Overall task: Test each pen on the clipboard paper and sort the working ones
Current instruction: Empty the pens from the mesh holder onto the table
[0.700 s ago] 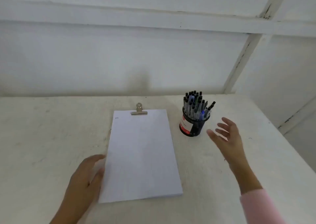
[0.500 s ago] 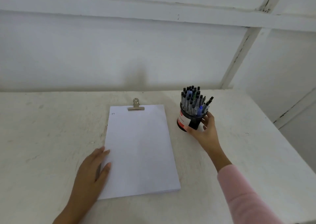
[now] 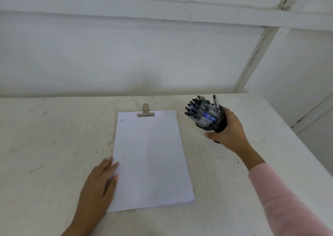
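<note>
A clipboard with white paper point(image 3: 151, 156) lies on the table, held at the top by a metal clip point(image 3: 145, 111). A small mark sits near the paper's top left corner. My left hand point(image 3: 100, 181) lies flat on the paper's left edge, fingers straight. My right hand point(image 3: 228, 132) grips a black pen holder point(image 3: 217, 123), lifted and tilted toward the left. Several pens point(image 3: 201, 112) with dark caps stick out of it, blurred by motion.
The white table point(image 3: 54, 145) meets a white wall at the back. Its right edge point(image 3: 292, 136) drops off beside a white wall and door frame. A pink sleeve point(image 3: 288, 205) covers my right forearm.
My right hand reached the pen holder, wrapped around it, then lifted and tilted it to the left. My left hand slid onto the paper's left edge.
</note>
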